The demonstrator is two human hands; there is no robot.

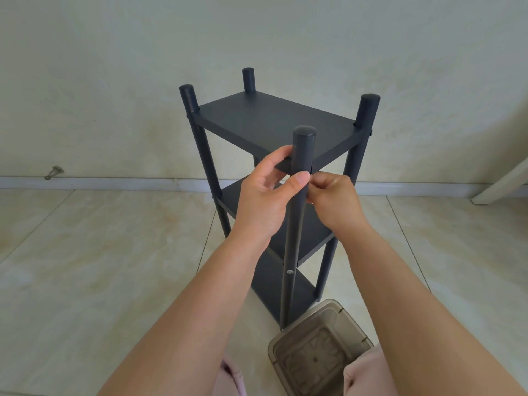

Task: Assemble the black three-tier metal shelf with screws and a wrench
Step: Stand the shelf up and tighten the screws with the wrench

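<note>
The black three-tier shelf [268, 121] stands upright on the tiled floor, with four round posts and three flat boards. My left hand [265, 198] grips the nearest post [303, 150] just under the top board, thumb across the front and fingers behind the board's corner. My right hand [334, 201] sits against the right side of that post, with its fingertips pinched together at the joint; whatever they hold is too small to make out. A silver screw head [290, 272] shows lower on the same post. No wrench is visible.
A translucent brown plastic tub [320, 350] sits on the floor by my knees, next to the near post's foot. A pale wall and baseboard [114, 182] run behind the shelf. A white slanted leg [503, 181] stands at the far right.
</note>
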